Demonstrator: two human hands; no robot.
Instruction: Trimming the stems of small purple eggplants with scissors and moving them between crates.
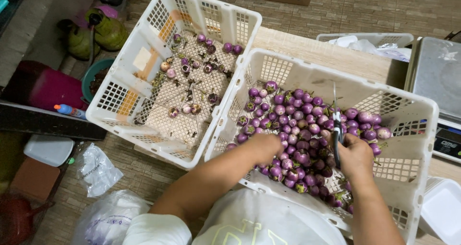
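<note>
Both hands down in the crate of little purple eggplants

Right hand (356,156) is closed around a pair of scissors (336,129), blades poking up past the fingers. Left hand (263,146) sits on the purple eggplants (297,144) in the near white crate (422,129), fingers curled under, can't tell what they grip. Far crate (144,81) beyond the left fingers holds a few strays.

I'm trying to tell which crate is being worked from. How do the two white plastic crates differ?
The right crate holds a dense heap of small purple eggplants; the left crate holds only a few scattered ones among stem bits, its mesh floor mostly bare. Both hands are in the right crate, the left hand on the heap, the right hand holding scissors; none reach the left crate. Both are white, perforated and rectangular.
</note>
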